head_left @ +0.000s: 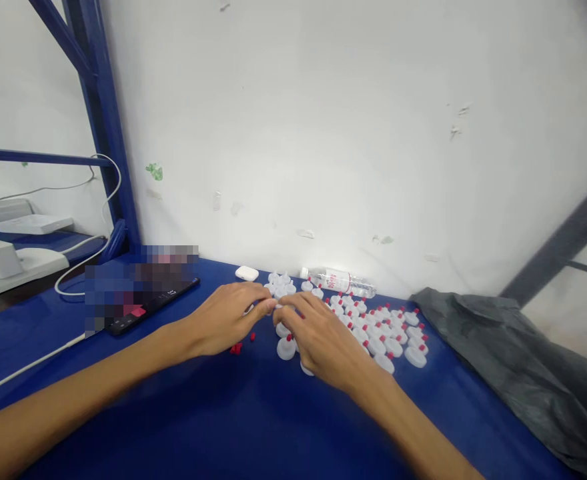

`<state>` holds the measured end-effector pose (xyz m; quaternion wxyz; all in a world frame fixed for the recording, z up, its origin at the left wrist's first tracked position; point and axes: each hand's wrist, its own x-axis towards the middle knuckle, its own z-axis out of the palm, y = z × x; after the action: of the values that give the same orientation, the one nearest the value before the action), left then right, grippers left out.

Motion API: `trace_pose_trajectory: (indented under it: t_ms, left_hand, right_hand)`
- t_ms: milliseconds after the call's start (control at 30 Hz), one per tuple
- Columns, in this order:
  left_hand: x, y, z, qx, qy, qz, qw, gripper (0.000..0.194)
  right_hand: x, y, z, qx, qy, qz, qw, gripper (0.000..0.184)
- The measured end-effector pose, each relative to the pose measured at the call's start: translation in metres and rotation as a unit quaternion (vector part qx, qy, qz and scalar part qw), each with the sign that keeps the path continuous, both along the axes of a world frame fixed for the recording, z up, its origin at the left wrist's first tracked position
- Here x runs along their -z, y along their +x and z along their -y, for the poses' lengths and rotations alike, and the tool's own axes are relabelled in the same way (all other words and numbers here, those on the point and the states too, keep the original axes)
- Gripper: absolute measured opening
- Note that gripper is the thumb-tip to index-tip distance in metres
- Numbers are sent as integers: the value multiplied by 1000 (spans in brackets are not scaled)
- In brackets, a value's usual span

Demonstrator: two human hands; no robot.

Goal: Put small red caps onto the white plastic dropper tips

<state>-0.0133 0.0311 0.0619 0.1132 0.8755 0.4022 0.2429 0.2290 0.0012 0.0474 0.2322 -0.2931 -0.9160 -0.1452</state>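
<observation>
White caps (286,349) partly hid. behind R hand (324,339); grip at fingers (294,321) unclear.

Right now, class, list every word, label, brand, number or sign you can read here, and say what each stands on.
None can be read with certainty.
Clear bottle: red characters on its label, too blurred to read.
Dark flat device: small pale marks, too small to read.
White equipment at the picture's left edge: faint bluish marks, unreadable.

Clear bottle (339,282) on its side near the wall (303,133), white case (247,273), black device (159,305), crumpled dark-grey sheet (518,367).
</observation>
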Motion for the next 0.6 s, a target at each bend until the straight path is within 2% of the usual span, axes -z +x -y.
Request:
trace_pose_trajectory:
  t_ms: [133, 267, 400, 600]
  left_hand:
    - [0, -3, 0, -45, -13, -109, 993, 18]
    - [8, -8, 1, -32, -19, -147, 988, 12]
    - [16, -8, 1, -16, -13, -159, 987, 12]
    - [27, -5, -3, -5, -1, -150, 989, 14]
  right_hand:
    - [-4, 16, -13, 73, -19, -66, 995, 37]
    - [-15, 23, -27, 134, -89, -83, 984, 43]
    - [-24, 18, -41, 137, -156, -20, 978, 51]
    - [-23, 7, -55, 138, -171, 29, 975, 57]
